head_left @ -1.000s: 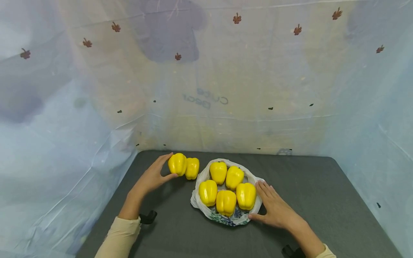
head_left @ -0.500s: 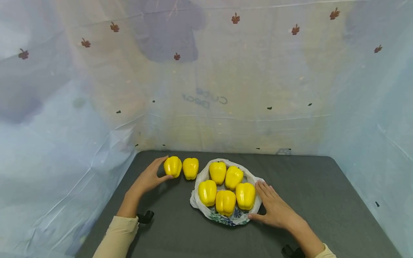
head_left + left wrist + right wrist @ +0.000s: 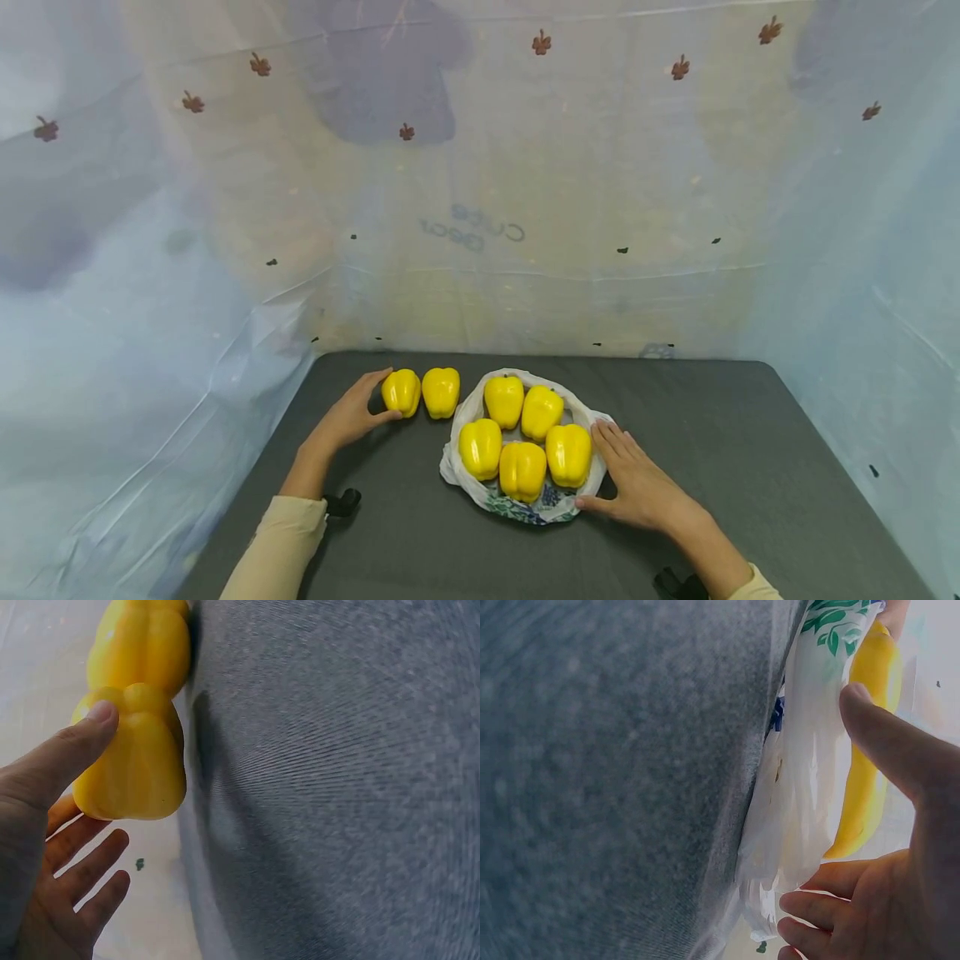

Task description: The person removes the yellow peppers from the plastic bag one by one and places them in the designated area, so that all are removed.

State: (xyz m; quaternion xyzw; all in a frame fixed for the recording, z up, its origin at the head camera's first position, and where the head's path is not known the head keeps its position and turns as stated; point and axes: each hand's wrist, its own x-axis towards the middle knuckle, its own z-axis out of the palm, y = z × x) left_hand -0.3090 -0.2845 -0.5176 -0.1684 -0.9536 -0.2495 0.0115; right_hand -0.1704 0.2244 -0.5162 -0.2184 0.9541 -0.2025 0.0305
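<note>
At the table's far left, my left hand (image 3: 352,417) holds a yellow bell pepper (image 3: 401,392) between thumb and fingers. In the left wrist view the thumb lies on that pepper's side (image 3: 135,769), with some fingers spread below. A second bell pepper (image 3: 441,392) stands just to its right on the table. Several more yellow bell peppers (image 3: 522,472) sit in a white plastic bag (image 3: 452,461) with its mouth rolled wide. My right hand (image 3: 641,483) rests against the bag's right side, fingers extended. In the right wrist view, thumb and fingers touch the bag (image 3: 810,765) around one pepper (image 3: 866,787).
A dark grey cloth-covered table (image 3: 720,433) lies under everything. Pale printed sheeting (image 3: 480,208) hangs behind it and along both sides. Black straps (image 3: 343,503) show at the wrists.
The left hand has moved the pepper left, away from the neighbouring one, and lowered it slightly. The right hand and bag stay in place.
</note>
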